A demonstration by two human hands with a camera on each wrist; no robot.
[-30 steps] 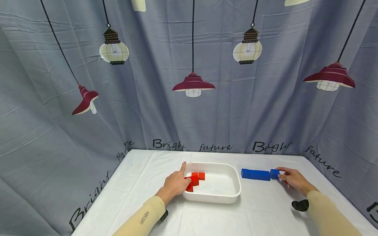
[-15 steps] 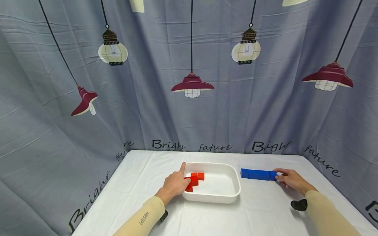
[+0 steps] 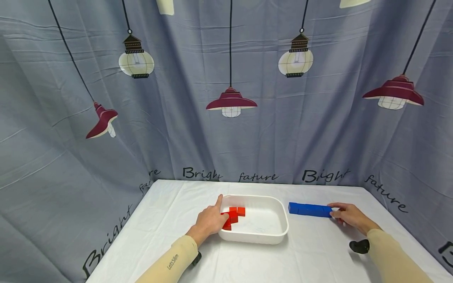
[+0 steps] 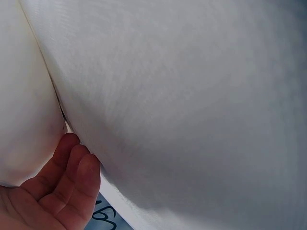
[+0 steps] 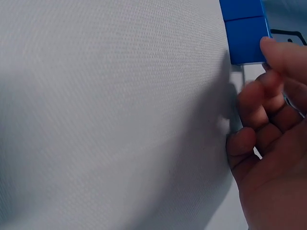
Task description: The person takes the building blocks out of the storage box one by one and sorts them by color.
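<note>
The end blue cube that stood slightly apart a second ago now sits flush in the row of blue blocks (image 3: 310, 210) on the counter (image 3: 170, 204). The right hand (image 3: 348, 216) touches its end, fingers loosely extended. The left hand (image 3: 209, 220) rests relaxed on the white tray (image 3: 279, 224) beside the red blocks (image 3: 232, 215). The curtain (image 3: 226, 129) reads "Bright fature"; the sleeve (image 3: 172, 261) reads "Let'sSlim".

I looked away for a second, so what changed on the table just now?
The right hand pushed the loose blue cube left until it closed up with the blue row, and its fingertips rest at that end. The left hand stayed on the white tray rim by the red cubes.
</note>
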